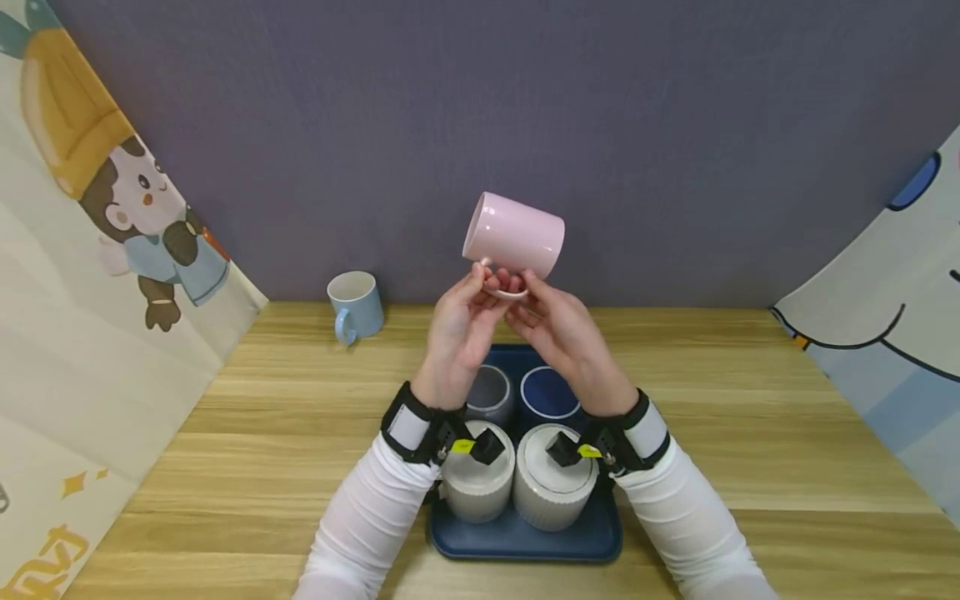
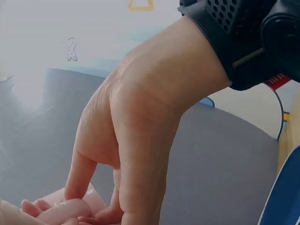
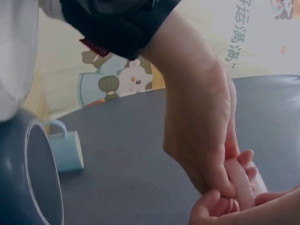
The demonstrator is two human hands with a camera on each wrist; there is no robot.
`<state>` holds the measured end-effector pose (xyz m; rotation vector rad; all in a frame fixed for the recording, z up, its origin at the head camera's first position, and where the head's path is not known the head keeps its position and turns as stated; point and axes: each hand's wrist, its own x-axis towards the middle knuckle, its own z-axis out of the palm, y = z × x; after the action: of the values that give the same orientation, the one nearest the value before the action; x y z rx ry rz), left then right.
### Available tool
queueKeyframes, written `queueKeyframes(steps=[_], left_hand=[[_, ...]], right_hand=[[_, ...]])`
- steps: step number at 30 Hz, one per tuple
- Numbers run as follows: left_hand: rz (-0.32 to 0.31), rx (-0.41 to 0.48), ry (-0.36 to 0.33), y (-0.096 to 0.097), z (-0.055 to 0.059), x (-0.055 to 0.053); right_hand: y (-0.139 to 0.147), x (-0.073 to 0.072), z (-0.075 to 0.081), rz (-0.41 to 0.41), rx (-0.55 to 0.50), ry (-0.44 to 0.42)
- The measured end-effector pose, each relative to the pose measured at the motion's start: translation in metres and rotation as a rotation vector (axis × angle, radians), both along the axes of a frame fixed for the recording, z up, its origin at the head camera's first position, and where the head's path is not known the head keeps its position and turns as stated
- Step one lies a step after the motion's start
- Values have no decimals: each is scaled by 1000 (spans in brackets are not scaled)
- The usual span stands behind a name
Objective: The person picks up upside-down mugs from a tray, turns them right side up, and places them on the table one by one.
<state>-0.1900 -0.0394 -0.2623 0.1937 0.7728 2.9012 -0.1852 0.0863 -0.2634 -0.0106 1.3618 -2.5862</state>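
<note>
A glossy pink mug (image 1: 519,233) is held up in the air, tipped on its side, its mouth toward the left and its handle (image 1: 507,294) pointing down. My left hand (image 1: 461,333) grips that handle from the left, thumb near its mouth end. From the other side my right hand (image 1: 566,337) pinches the handle close to the mug's base. In the right wrist view, fingers of both hands meet around the pink handle (image 3: 240,183). The left wrist view catches only part of the mug at its bottom edge, partly behind fingers.
Below my forearms lies a navy tray (image 1: 525,546) bearing a grey cup (image 1: 489,392), a dark blue cup (image 1: 551,393) and two white ribbed containers (image 1: 555,492). A light blue mug (image 1: 360,308) stands upright at the back left, near the grey wall panel (image 1: 675,167).
</note>
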Motion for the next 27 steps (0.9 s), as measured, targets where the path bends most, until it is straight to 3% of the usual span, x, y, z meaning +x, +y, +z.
queueKeyframes(steps=[6,11,17,27], left_hand=[[-61,43,-8,-1,-1,-1],[-59,31,-26,-2,-2,0],[-31,-53,-7,-1,-2,2],[29,-232,8,1,-6,3]], right_hand=[[0,0,0,-21,-114,-45],[-1,1,-1,-62,-158,-50],[-3,3,-2,-101,-158,-21],[1,4,0,-87,-189,12]])
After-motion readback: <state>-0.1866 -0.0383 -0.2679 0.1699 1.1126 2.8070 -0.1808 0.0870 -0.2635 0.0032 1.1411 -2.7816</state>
